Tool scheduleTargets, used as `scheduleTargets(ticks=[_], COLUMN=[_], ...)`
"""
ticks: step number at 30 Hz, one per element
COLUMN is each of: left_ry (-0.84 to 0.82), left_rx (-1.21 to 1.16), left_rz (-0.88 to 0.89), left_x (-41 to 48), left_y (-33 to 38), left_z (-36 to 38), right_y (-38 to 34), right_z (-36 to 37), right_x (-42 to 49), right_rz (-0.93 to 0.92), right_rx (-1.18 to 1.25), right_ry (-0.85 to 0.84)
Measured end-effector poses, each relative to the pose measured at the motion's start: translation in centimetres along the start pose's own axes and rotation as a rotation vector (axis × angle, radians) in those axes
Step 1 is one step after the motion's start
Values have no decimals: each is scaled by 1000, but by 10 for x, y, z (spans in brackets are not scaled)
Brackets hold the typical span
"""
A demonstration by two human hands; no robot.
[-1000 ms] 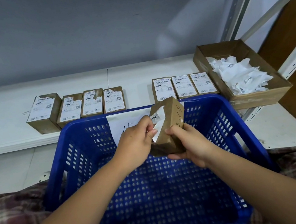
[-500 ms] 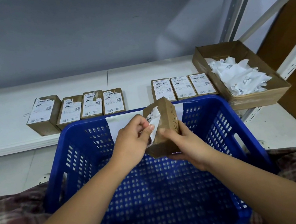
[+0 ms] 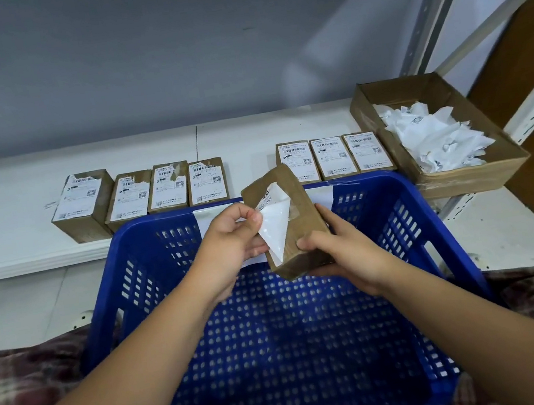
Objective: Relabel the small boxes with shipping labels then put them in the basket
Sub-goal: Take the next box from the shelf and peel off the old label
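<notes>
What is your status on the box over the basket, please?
Left hand pinches label, partly peeled. Right hand grips small box, tilted above blue basket. Nothing in the way.

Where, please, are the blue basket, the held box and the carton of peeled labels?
blue basket (image 3: 370, 181): head view, far rim.
held box (image 3: 306, 217): head view, bare cardboard face.
carton of peeled labels (image 3: 470, 179): head view, front wall.

Print on the shelf boxes (image 3: 333, 157) is showing too small to read — right hand (image 3: 346, 253) is covering the held box's (image 3: 297, 204) near end; forearms are hiding part of the basket (image 3: 137, 273) floor.
</notes>
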State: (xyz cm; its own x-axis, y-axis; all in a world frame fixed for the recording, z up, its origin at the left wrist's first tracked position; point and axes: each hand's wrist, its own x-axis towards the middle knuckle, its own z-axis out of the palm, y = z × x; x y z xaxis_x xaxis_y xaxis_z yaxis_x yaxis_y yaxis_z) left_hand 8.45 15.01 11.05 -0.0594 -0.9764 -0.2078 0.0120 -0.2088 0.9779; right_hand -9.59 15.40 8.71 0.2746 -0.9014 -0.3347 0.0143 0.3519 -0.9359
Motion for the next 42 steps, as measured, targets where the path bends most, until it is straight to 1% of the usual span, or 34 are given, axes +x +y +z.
scheduleTargets(ticks=[5, 8, 10, 13, 16, 18, 20, 24, 26, 28, 32, 35, 38, 42], left_ry=[55, 106, 95, 67, 127, 146, 159, 155, 131, 150, 201, 169, 143, 115], left_rx=[-294, -411, -478, -501, -492, -478, -324, 283, 481, 540, 561, 661, 802, 849], left_rz=[-154, -276, -320, -329, -297, -241, -170, 11, 72, 104, 199, 279, 299, 357], left_x=[0, 1, 2, 4, 6, 8, 6, -3, -7, -7, -4, -7, -10, -7], left_y=[-7, -13, -11, -5, -4, -2, 0, -4, -10, -15, -17, -14, -11, -8], left_z=[3, 4, 2, 0, -2, -7, -8, 6, 13, 14, 10, 11, 13, 7], right_y=[-4, -2, 0, 0, 1, 4, 5, 4, 5, 6, 8, 6, 5, 7], right_z=[-6, -6, -7, -7, -4, -2, -1, 2, 2, 4, 5, 5, 4, 1], right_x=[2, 4, 4, 5, 2, 0, 0, 1, 0, -1, -1, 0, 1, 2], right_rz=[18, 57, 62, 71, 71, 85, 80, 22, -5, -13, 0, -9, -7, -5], right_rx=[-87, -113, -103, -62, -12, 49, 107, 174, 172, 164, 171, 159, 139, 88], right_ry=[-28, -49, -71, -86, -52, -14, 34, 111, 108, 100, 104, 101, 94, 97])
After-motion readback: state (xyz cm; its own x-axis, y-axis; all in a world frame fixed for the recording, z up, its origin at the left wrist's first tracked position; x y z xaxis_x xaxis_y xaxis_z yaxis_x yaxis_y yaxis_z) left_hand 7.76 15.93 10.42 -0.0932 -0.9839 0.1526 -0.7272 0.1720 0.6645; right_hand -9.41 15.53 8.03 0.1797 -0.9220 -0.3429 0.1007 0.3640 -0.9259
